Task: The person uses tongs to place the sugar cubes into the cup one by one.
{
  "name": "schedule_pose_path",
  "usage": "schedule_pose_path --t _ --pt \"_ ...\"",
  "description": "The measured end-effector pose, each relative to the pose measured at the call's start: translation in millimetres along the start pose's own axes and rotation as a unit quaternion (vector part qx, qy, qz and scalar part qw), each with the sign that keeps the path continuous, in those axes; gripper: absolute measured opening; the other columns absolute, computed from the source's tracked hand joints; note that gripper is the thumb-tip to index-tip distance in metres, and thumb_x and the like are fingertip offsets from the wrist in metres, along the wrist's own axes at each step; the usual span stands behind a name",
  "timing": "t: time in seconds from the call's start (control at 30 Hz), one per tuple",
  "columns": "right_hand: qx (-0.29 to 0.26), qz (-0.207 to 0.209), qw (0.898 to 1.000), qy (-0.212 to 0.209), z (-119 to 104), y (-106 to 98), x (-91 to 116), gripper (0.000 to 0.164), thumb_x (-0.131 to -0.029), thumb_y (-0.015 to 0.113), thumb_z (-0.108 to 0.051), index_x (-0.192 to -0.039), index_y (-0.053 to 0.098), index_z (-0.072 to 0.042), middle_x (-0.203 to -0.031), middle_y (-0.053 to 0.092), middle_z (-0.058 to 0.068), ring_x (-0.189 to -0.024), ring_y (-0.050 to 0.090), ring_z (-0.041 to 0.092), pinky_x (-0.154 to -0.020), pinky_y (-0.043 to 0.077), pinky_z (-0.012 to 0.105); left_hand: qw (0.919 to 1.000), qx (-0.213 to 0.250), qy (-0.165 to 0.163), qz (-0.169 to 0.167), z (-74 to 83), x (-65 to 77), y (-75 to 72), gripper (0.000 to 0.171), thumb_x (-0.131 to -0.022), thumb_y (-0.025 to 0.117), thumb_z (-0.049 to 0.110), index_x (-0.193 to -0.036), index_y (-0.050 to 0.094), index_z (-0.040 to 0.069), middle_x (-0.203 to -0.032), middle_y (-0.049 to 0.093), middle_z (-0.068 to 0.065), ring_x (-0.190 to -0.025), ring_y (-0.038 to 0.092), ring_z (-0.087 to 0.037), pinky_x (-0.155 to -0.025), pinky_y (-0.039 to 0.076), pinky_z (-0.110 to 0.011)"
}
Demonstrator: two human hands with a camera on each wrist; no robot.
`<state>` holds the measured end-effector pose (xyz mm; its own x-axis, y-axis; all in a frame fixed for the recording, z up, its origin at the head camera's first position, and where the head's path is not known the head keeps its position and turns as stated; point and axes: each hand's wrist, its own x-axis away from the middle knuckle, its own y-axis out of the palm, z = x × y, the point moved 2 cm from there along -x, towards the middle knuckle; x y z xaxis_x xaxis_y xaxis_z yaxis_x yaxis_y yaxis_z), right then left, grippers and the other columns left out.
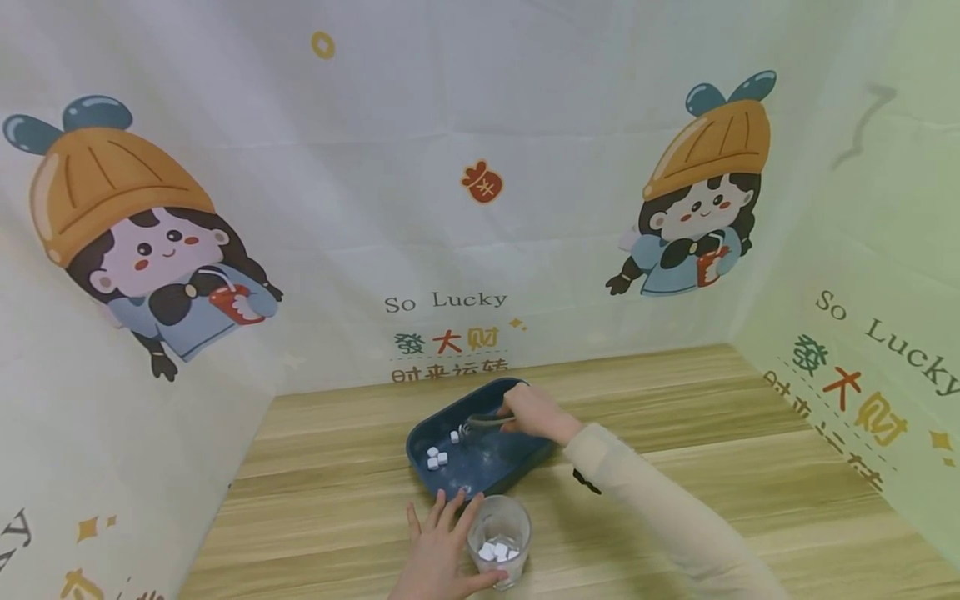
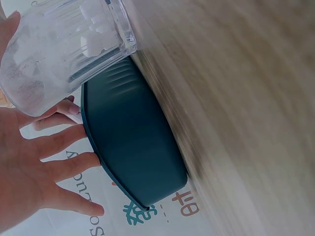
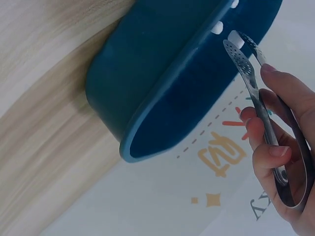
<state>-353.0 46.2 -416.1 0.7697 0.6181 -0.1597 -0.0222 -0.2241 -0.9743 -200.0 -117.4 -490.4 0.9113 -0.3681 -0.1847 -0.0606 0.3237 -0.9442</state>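
My right hand [image 1: 536,412] grips metal tongs [image 3: 268,123] over the blue tray [image 3: 152,123]. A white cube [image 3: 236,39] lies between the perforated tips of the tongs; whether both tips touch it I cannot tell. Several more white cubes [image 1: 435,458] sit in the tray's left part. My left hand [image 1: 438,550] has its fingers spread and straight, with some fingertips at the tray's near rim. Between its thumb and index finger stands a clear glass [image 2: 59,49], upright, with several white cubes [image 1: 498,552] at its bottom.
The wood-grain table [image 1: 315,500] extends around the tray. White printed cloth [image 1: 337,208] with cartoon figures hangs behind and on both sides. A small black item [image 1: 587,482] shows beside the right sleeve [image 1: 660,508].
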Motion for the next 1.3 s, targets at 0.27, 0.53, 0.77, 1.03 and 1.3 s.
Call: schedule_pose_path --t 0.27,0.53,0.77,1.03,1.3 --pt "-0.019 -0.018 1.000 0.016 0.3 -8.4 4.3 0.022 -0.077 0.069 -0.022 -0.095 0.070 -0.010 -0.097 0.069 0.003 -0.082 0.065 0.015 -0.071 0.052 0.027 0.9999 0.007 -0.001 -0.008 -2.0 -1.5 0.2 0.094 -0.064 0.056 0.072 -0.137 0.035 0.017 -0.136 0.041 -0.019 -0.123 0.033 -0.049 -0.087 0.014 -0.077" --pt "-0.047 -0.014 0.999 0.007 -0.8 -24.3 10.7 0.024 -0.078 0.068 -0.021 -0.098 0.070 -0.008 -0.100 0.068 0.007 -0.083 0.065 0.018 -0.072 0.053 0.030 0.9999 0.009 -0.004 -0.012 -2.5 -0.9 1.7 0.095 -0.063 0.055 0.073 -0.137 0.035 0.017 -0.135 0.041 -0.018 -0.124 0.033 -0.048 -0.087 0.014 -0.077" --pt "-0.025 0.010 0.999 -0.018 1.0 -41.0 18.9 0.027 -0.079 0.067 -0.024 -0.100 0.069 -0.008 -0.098 0.069 0.006 -0.077 0.065 0.014 -0.066 0.052 0.024 0.9997 0.010 -0.012 -0.016 -2.5 -1.8 2.1 0.096 -0.062 0.056 0.074 -0.137 0.035 0.018 -0.137 0.040 -0.017 -0.125 0.032 -0.048 -0.088 0.013 -0.076" --pt "-0.037 0.016 0.999 -0.011 3.8 -52.6 28.2 0.029 -0.079 0.066 -0.025 -0.102 0.068 -0.008 -0.082 0.068 0.007 -0.044 0.034 0.003 -0.044 0.025 0.015 0.9998 0.010 -0.010 -0.015 -3.3 -1.5 3.1 0.095 -0.063 0.055 0.074 -0.137 0.035 0.018 -0.136 0.040 -0.017 -0.124 0.032 -0.048 -0.088 0.013 -0.076" --pt "-0.027 0.048 0.998 -0.027 5.1 -65.1 39.2 0.028 -0.078 0.067 -0.026 -0.101 0.069 -0.010 -0.087 0.070 0.006 -0.049 0.046 0.002 -0.046 0.033 0.014 0.9999 0.011 -0.005 -0.004 -3.4 -1.3 3.6 0.095 -0.063 0.055 0.074 -0.137 0.035 0.017 -0.136 0.040 -0.018 -0.124 0.033 -0.048 -0.087 0.014 -0.077"
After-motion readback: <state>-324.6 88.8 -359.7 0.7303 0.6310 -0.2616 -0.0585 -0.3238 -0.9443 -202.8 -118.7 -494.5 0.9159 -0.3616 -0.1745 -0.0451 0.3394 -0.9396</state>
